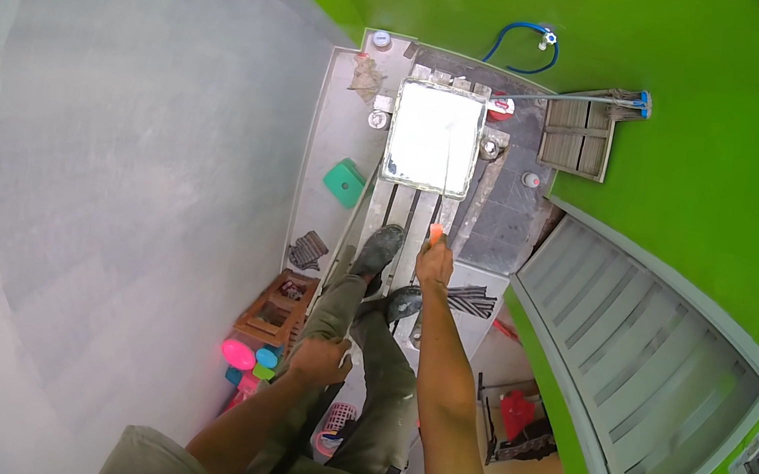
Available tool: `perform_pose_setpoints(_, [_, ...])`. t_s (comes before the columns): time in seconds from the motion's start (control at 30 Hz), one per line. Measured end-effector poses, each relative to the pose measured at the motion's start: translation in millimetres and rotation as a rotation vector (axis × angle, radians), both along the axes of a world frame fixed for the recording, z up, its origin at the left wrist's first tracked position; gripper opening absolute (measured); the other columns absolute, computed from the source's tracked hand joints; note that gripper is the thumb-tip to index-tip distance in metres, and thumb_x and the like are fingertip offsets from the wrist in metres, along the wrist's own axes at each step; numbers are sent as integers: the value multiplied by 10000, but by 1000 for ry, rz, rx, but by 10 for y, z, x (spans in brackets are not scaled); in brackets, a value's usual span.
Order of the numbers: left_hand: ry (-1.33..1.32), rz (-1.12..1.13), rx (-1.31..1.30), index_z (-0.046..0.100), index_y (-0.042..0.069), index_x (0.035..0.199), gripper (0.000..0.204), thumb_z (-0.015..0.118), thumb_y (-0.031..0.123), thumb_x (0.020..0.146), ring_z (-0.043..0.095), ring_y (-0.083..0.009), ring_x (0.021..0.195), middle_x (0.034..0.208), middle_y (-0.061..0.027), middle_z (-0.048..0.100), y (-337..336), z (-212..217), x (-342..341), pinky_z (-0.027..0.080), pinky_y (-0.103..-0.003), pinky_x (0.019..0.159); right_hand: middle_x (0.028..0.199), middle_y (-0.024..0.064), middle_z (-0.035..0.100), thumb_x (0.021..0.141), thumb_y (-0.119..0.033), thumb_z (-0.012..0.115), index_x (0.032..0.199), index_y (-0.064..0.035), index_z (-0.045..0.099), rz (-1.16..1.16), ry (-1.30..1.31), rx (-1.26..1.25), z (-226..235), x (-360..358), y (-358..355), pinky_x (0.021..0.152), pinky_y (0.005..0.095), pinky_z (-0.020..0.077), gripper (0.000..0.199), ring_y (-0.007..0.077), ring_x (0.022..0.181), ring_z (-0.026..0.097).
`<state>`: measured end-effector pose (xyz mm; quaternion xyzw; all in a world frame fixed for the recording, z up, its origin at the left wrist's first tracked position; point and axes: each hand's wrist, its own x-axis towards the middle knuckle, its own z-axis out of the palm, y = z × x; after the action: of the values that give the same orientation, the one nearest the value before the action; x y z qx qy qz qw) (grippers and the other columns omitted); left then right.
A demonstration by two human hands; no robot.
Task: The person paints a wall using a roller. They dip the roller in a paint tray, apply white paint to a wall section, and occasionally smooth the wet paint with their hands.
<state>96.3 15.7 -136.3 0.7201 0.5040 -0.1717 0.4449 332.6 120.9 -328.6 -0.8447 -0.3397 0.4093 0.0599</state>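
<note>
My right hand (436, 261) grips the orange handle (436, 234) of a tool. From it a thin rod seems to run forward over a square tub (391, 132) filled with bright white; the tool's far end is lost in the glare. The tub rests on a raised plank platform (417, 211), beyond my dark, dusty shoes (379, 249). My left hand (320, 362) is at my left leg, its fingers curled. Something small and pale shows by those fingers, too unclear to name.
The platform's planks are narrow, with gaps and a drop to the floor. A white-coated wall (167, 118) rises on the left, a green wall (731, 86) on the right with a louvred panel (641, 364). Below are a green stool (344, 182) and a wooden rack (277, 305).
</note>
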Motion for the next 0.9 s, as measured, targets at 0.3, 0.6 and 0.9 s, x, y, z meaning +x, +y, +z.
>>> perform_pose_setpoints(0.3, [26, 8, -19, 679, 73, 1040, 314, 613, 308, 843, 695, -357, 762, 879, -165, 713, 7, -6, 22, 558, -480, 715, 946, 328, 668, 949, -226, 548, 1111, 30, 557, 16, -5, 41, -50, -13, -44, 824, 553, 531, 303, 512, 933, 647])
perform_pose_setpoints(0.6, [5, 20, 7, 678, 66, 1056, 337, 603, 319, 848, 697, -356, 791, 905, -161, 718, 32, -16, 17, 555, -475, 747, 937, 281, 692, 938, -213, 562, 1167, 40, 552, 92, -86, -99, 420, -274, -500, 792, 543, 551, 341, 471, 898, 679])
perform_pose_setpoints(0.9, [-13, 39, -17, 642, 40, 945, 256, 597, 267, 835, 684, -382, 768, 873, -172, 695, 58, 8, -17, 548, -489, 712, 939, 327, 671, 929, -219, 584, 1111, 45, 595, -65, -29, 7, 698, -211, -675, 809, 563, 524, 321, 502, 909, 658])
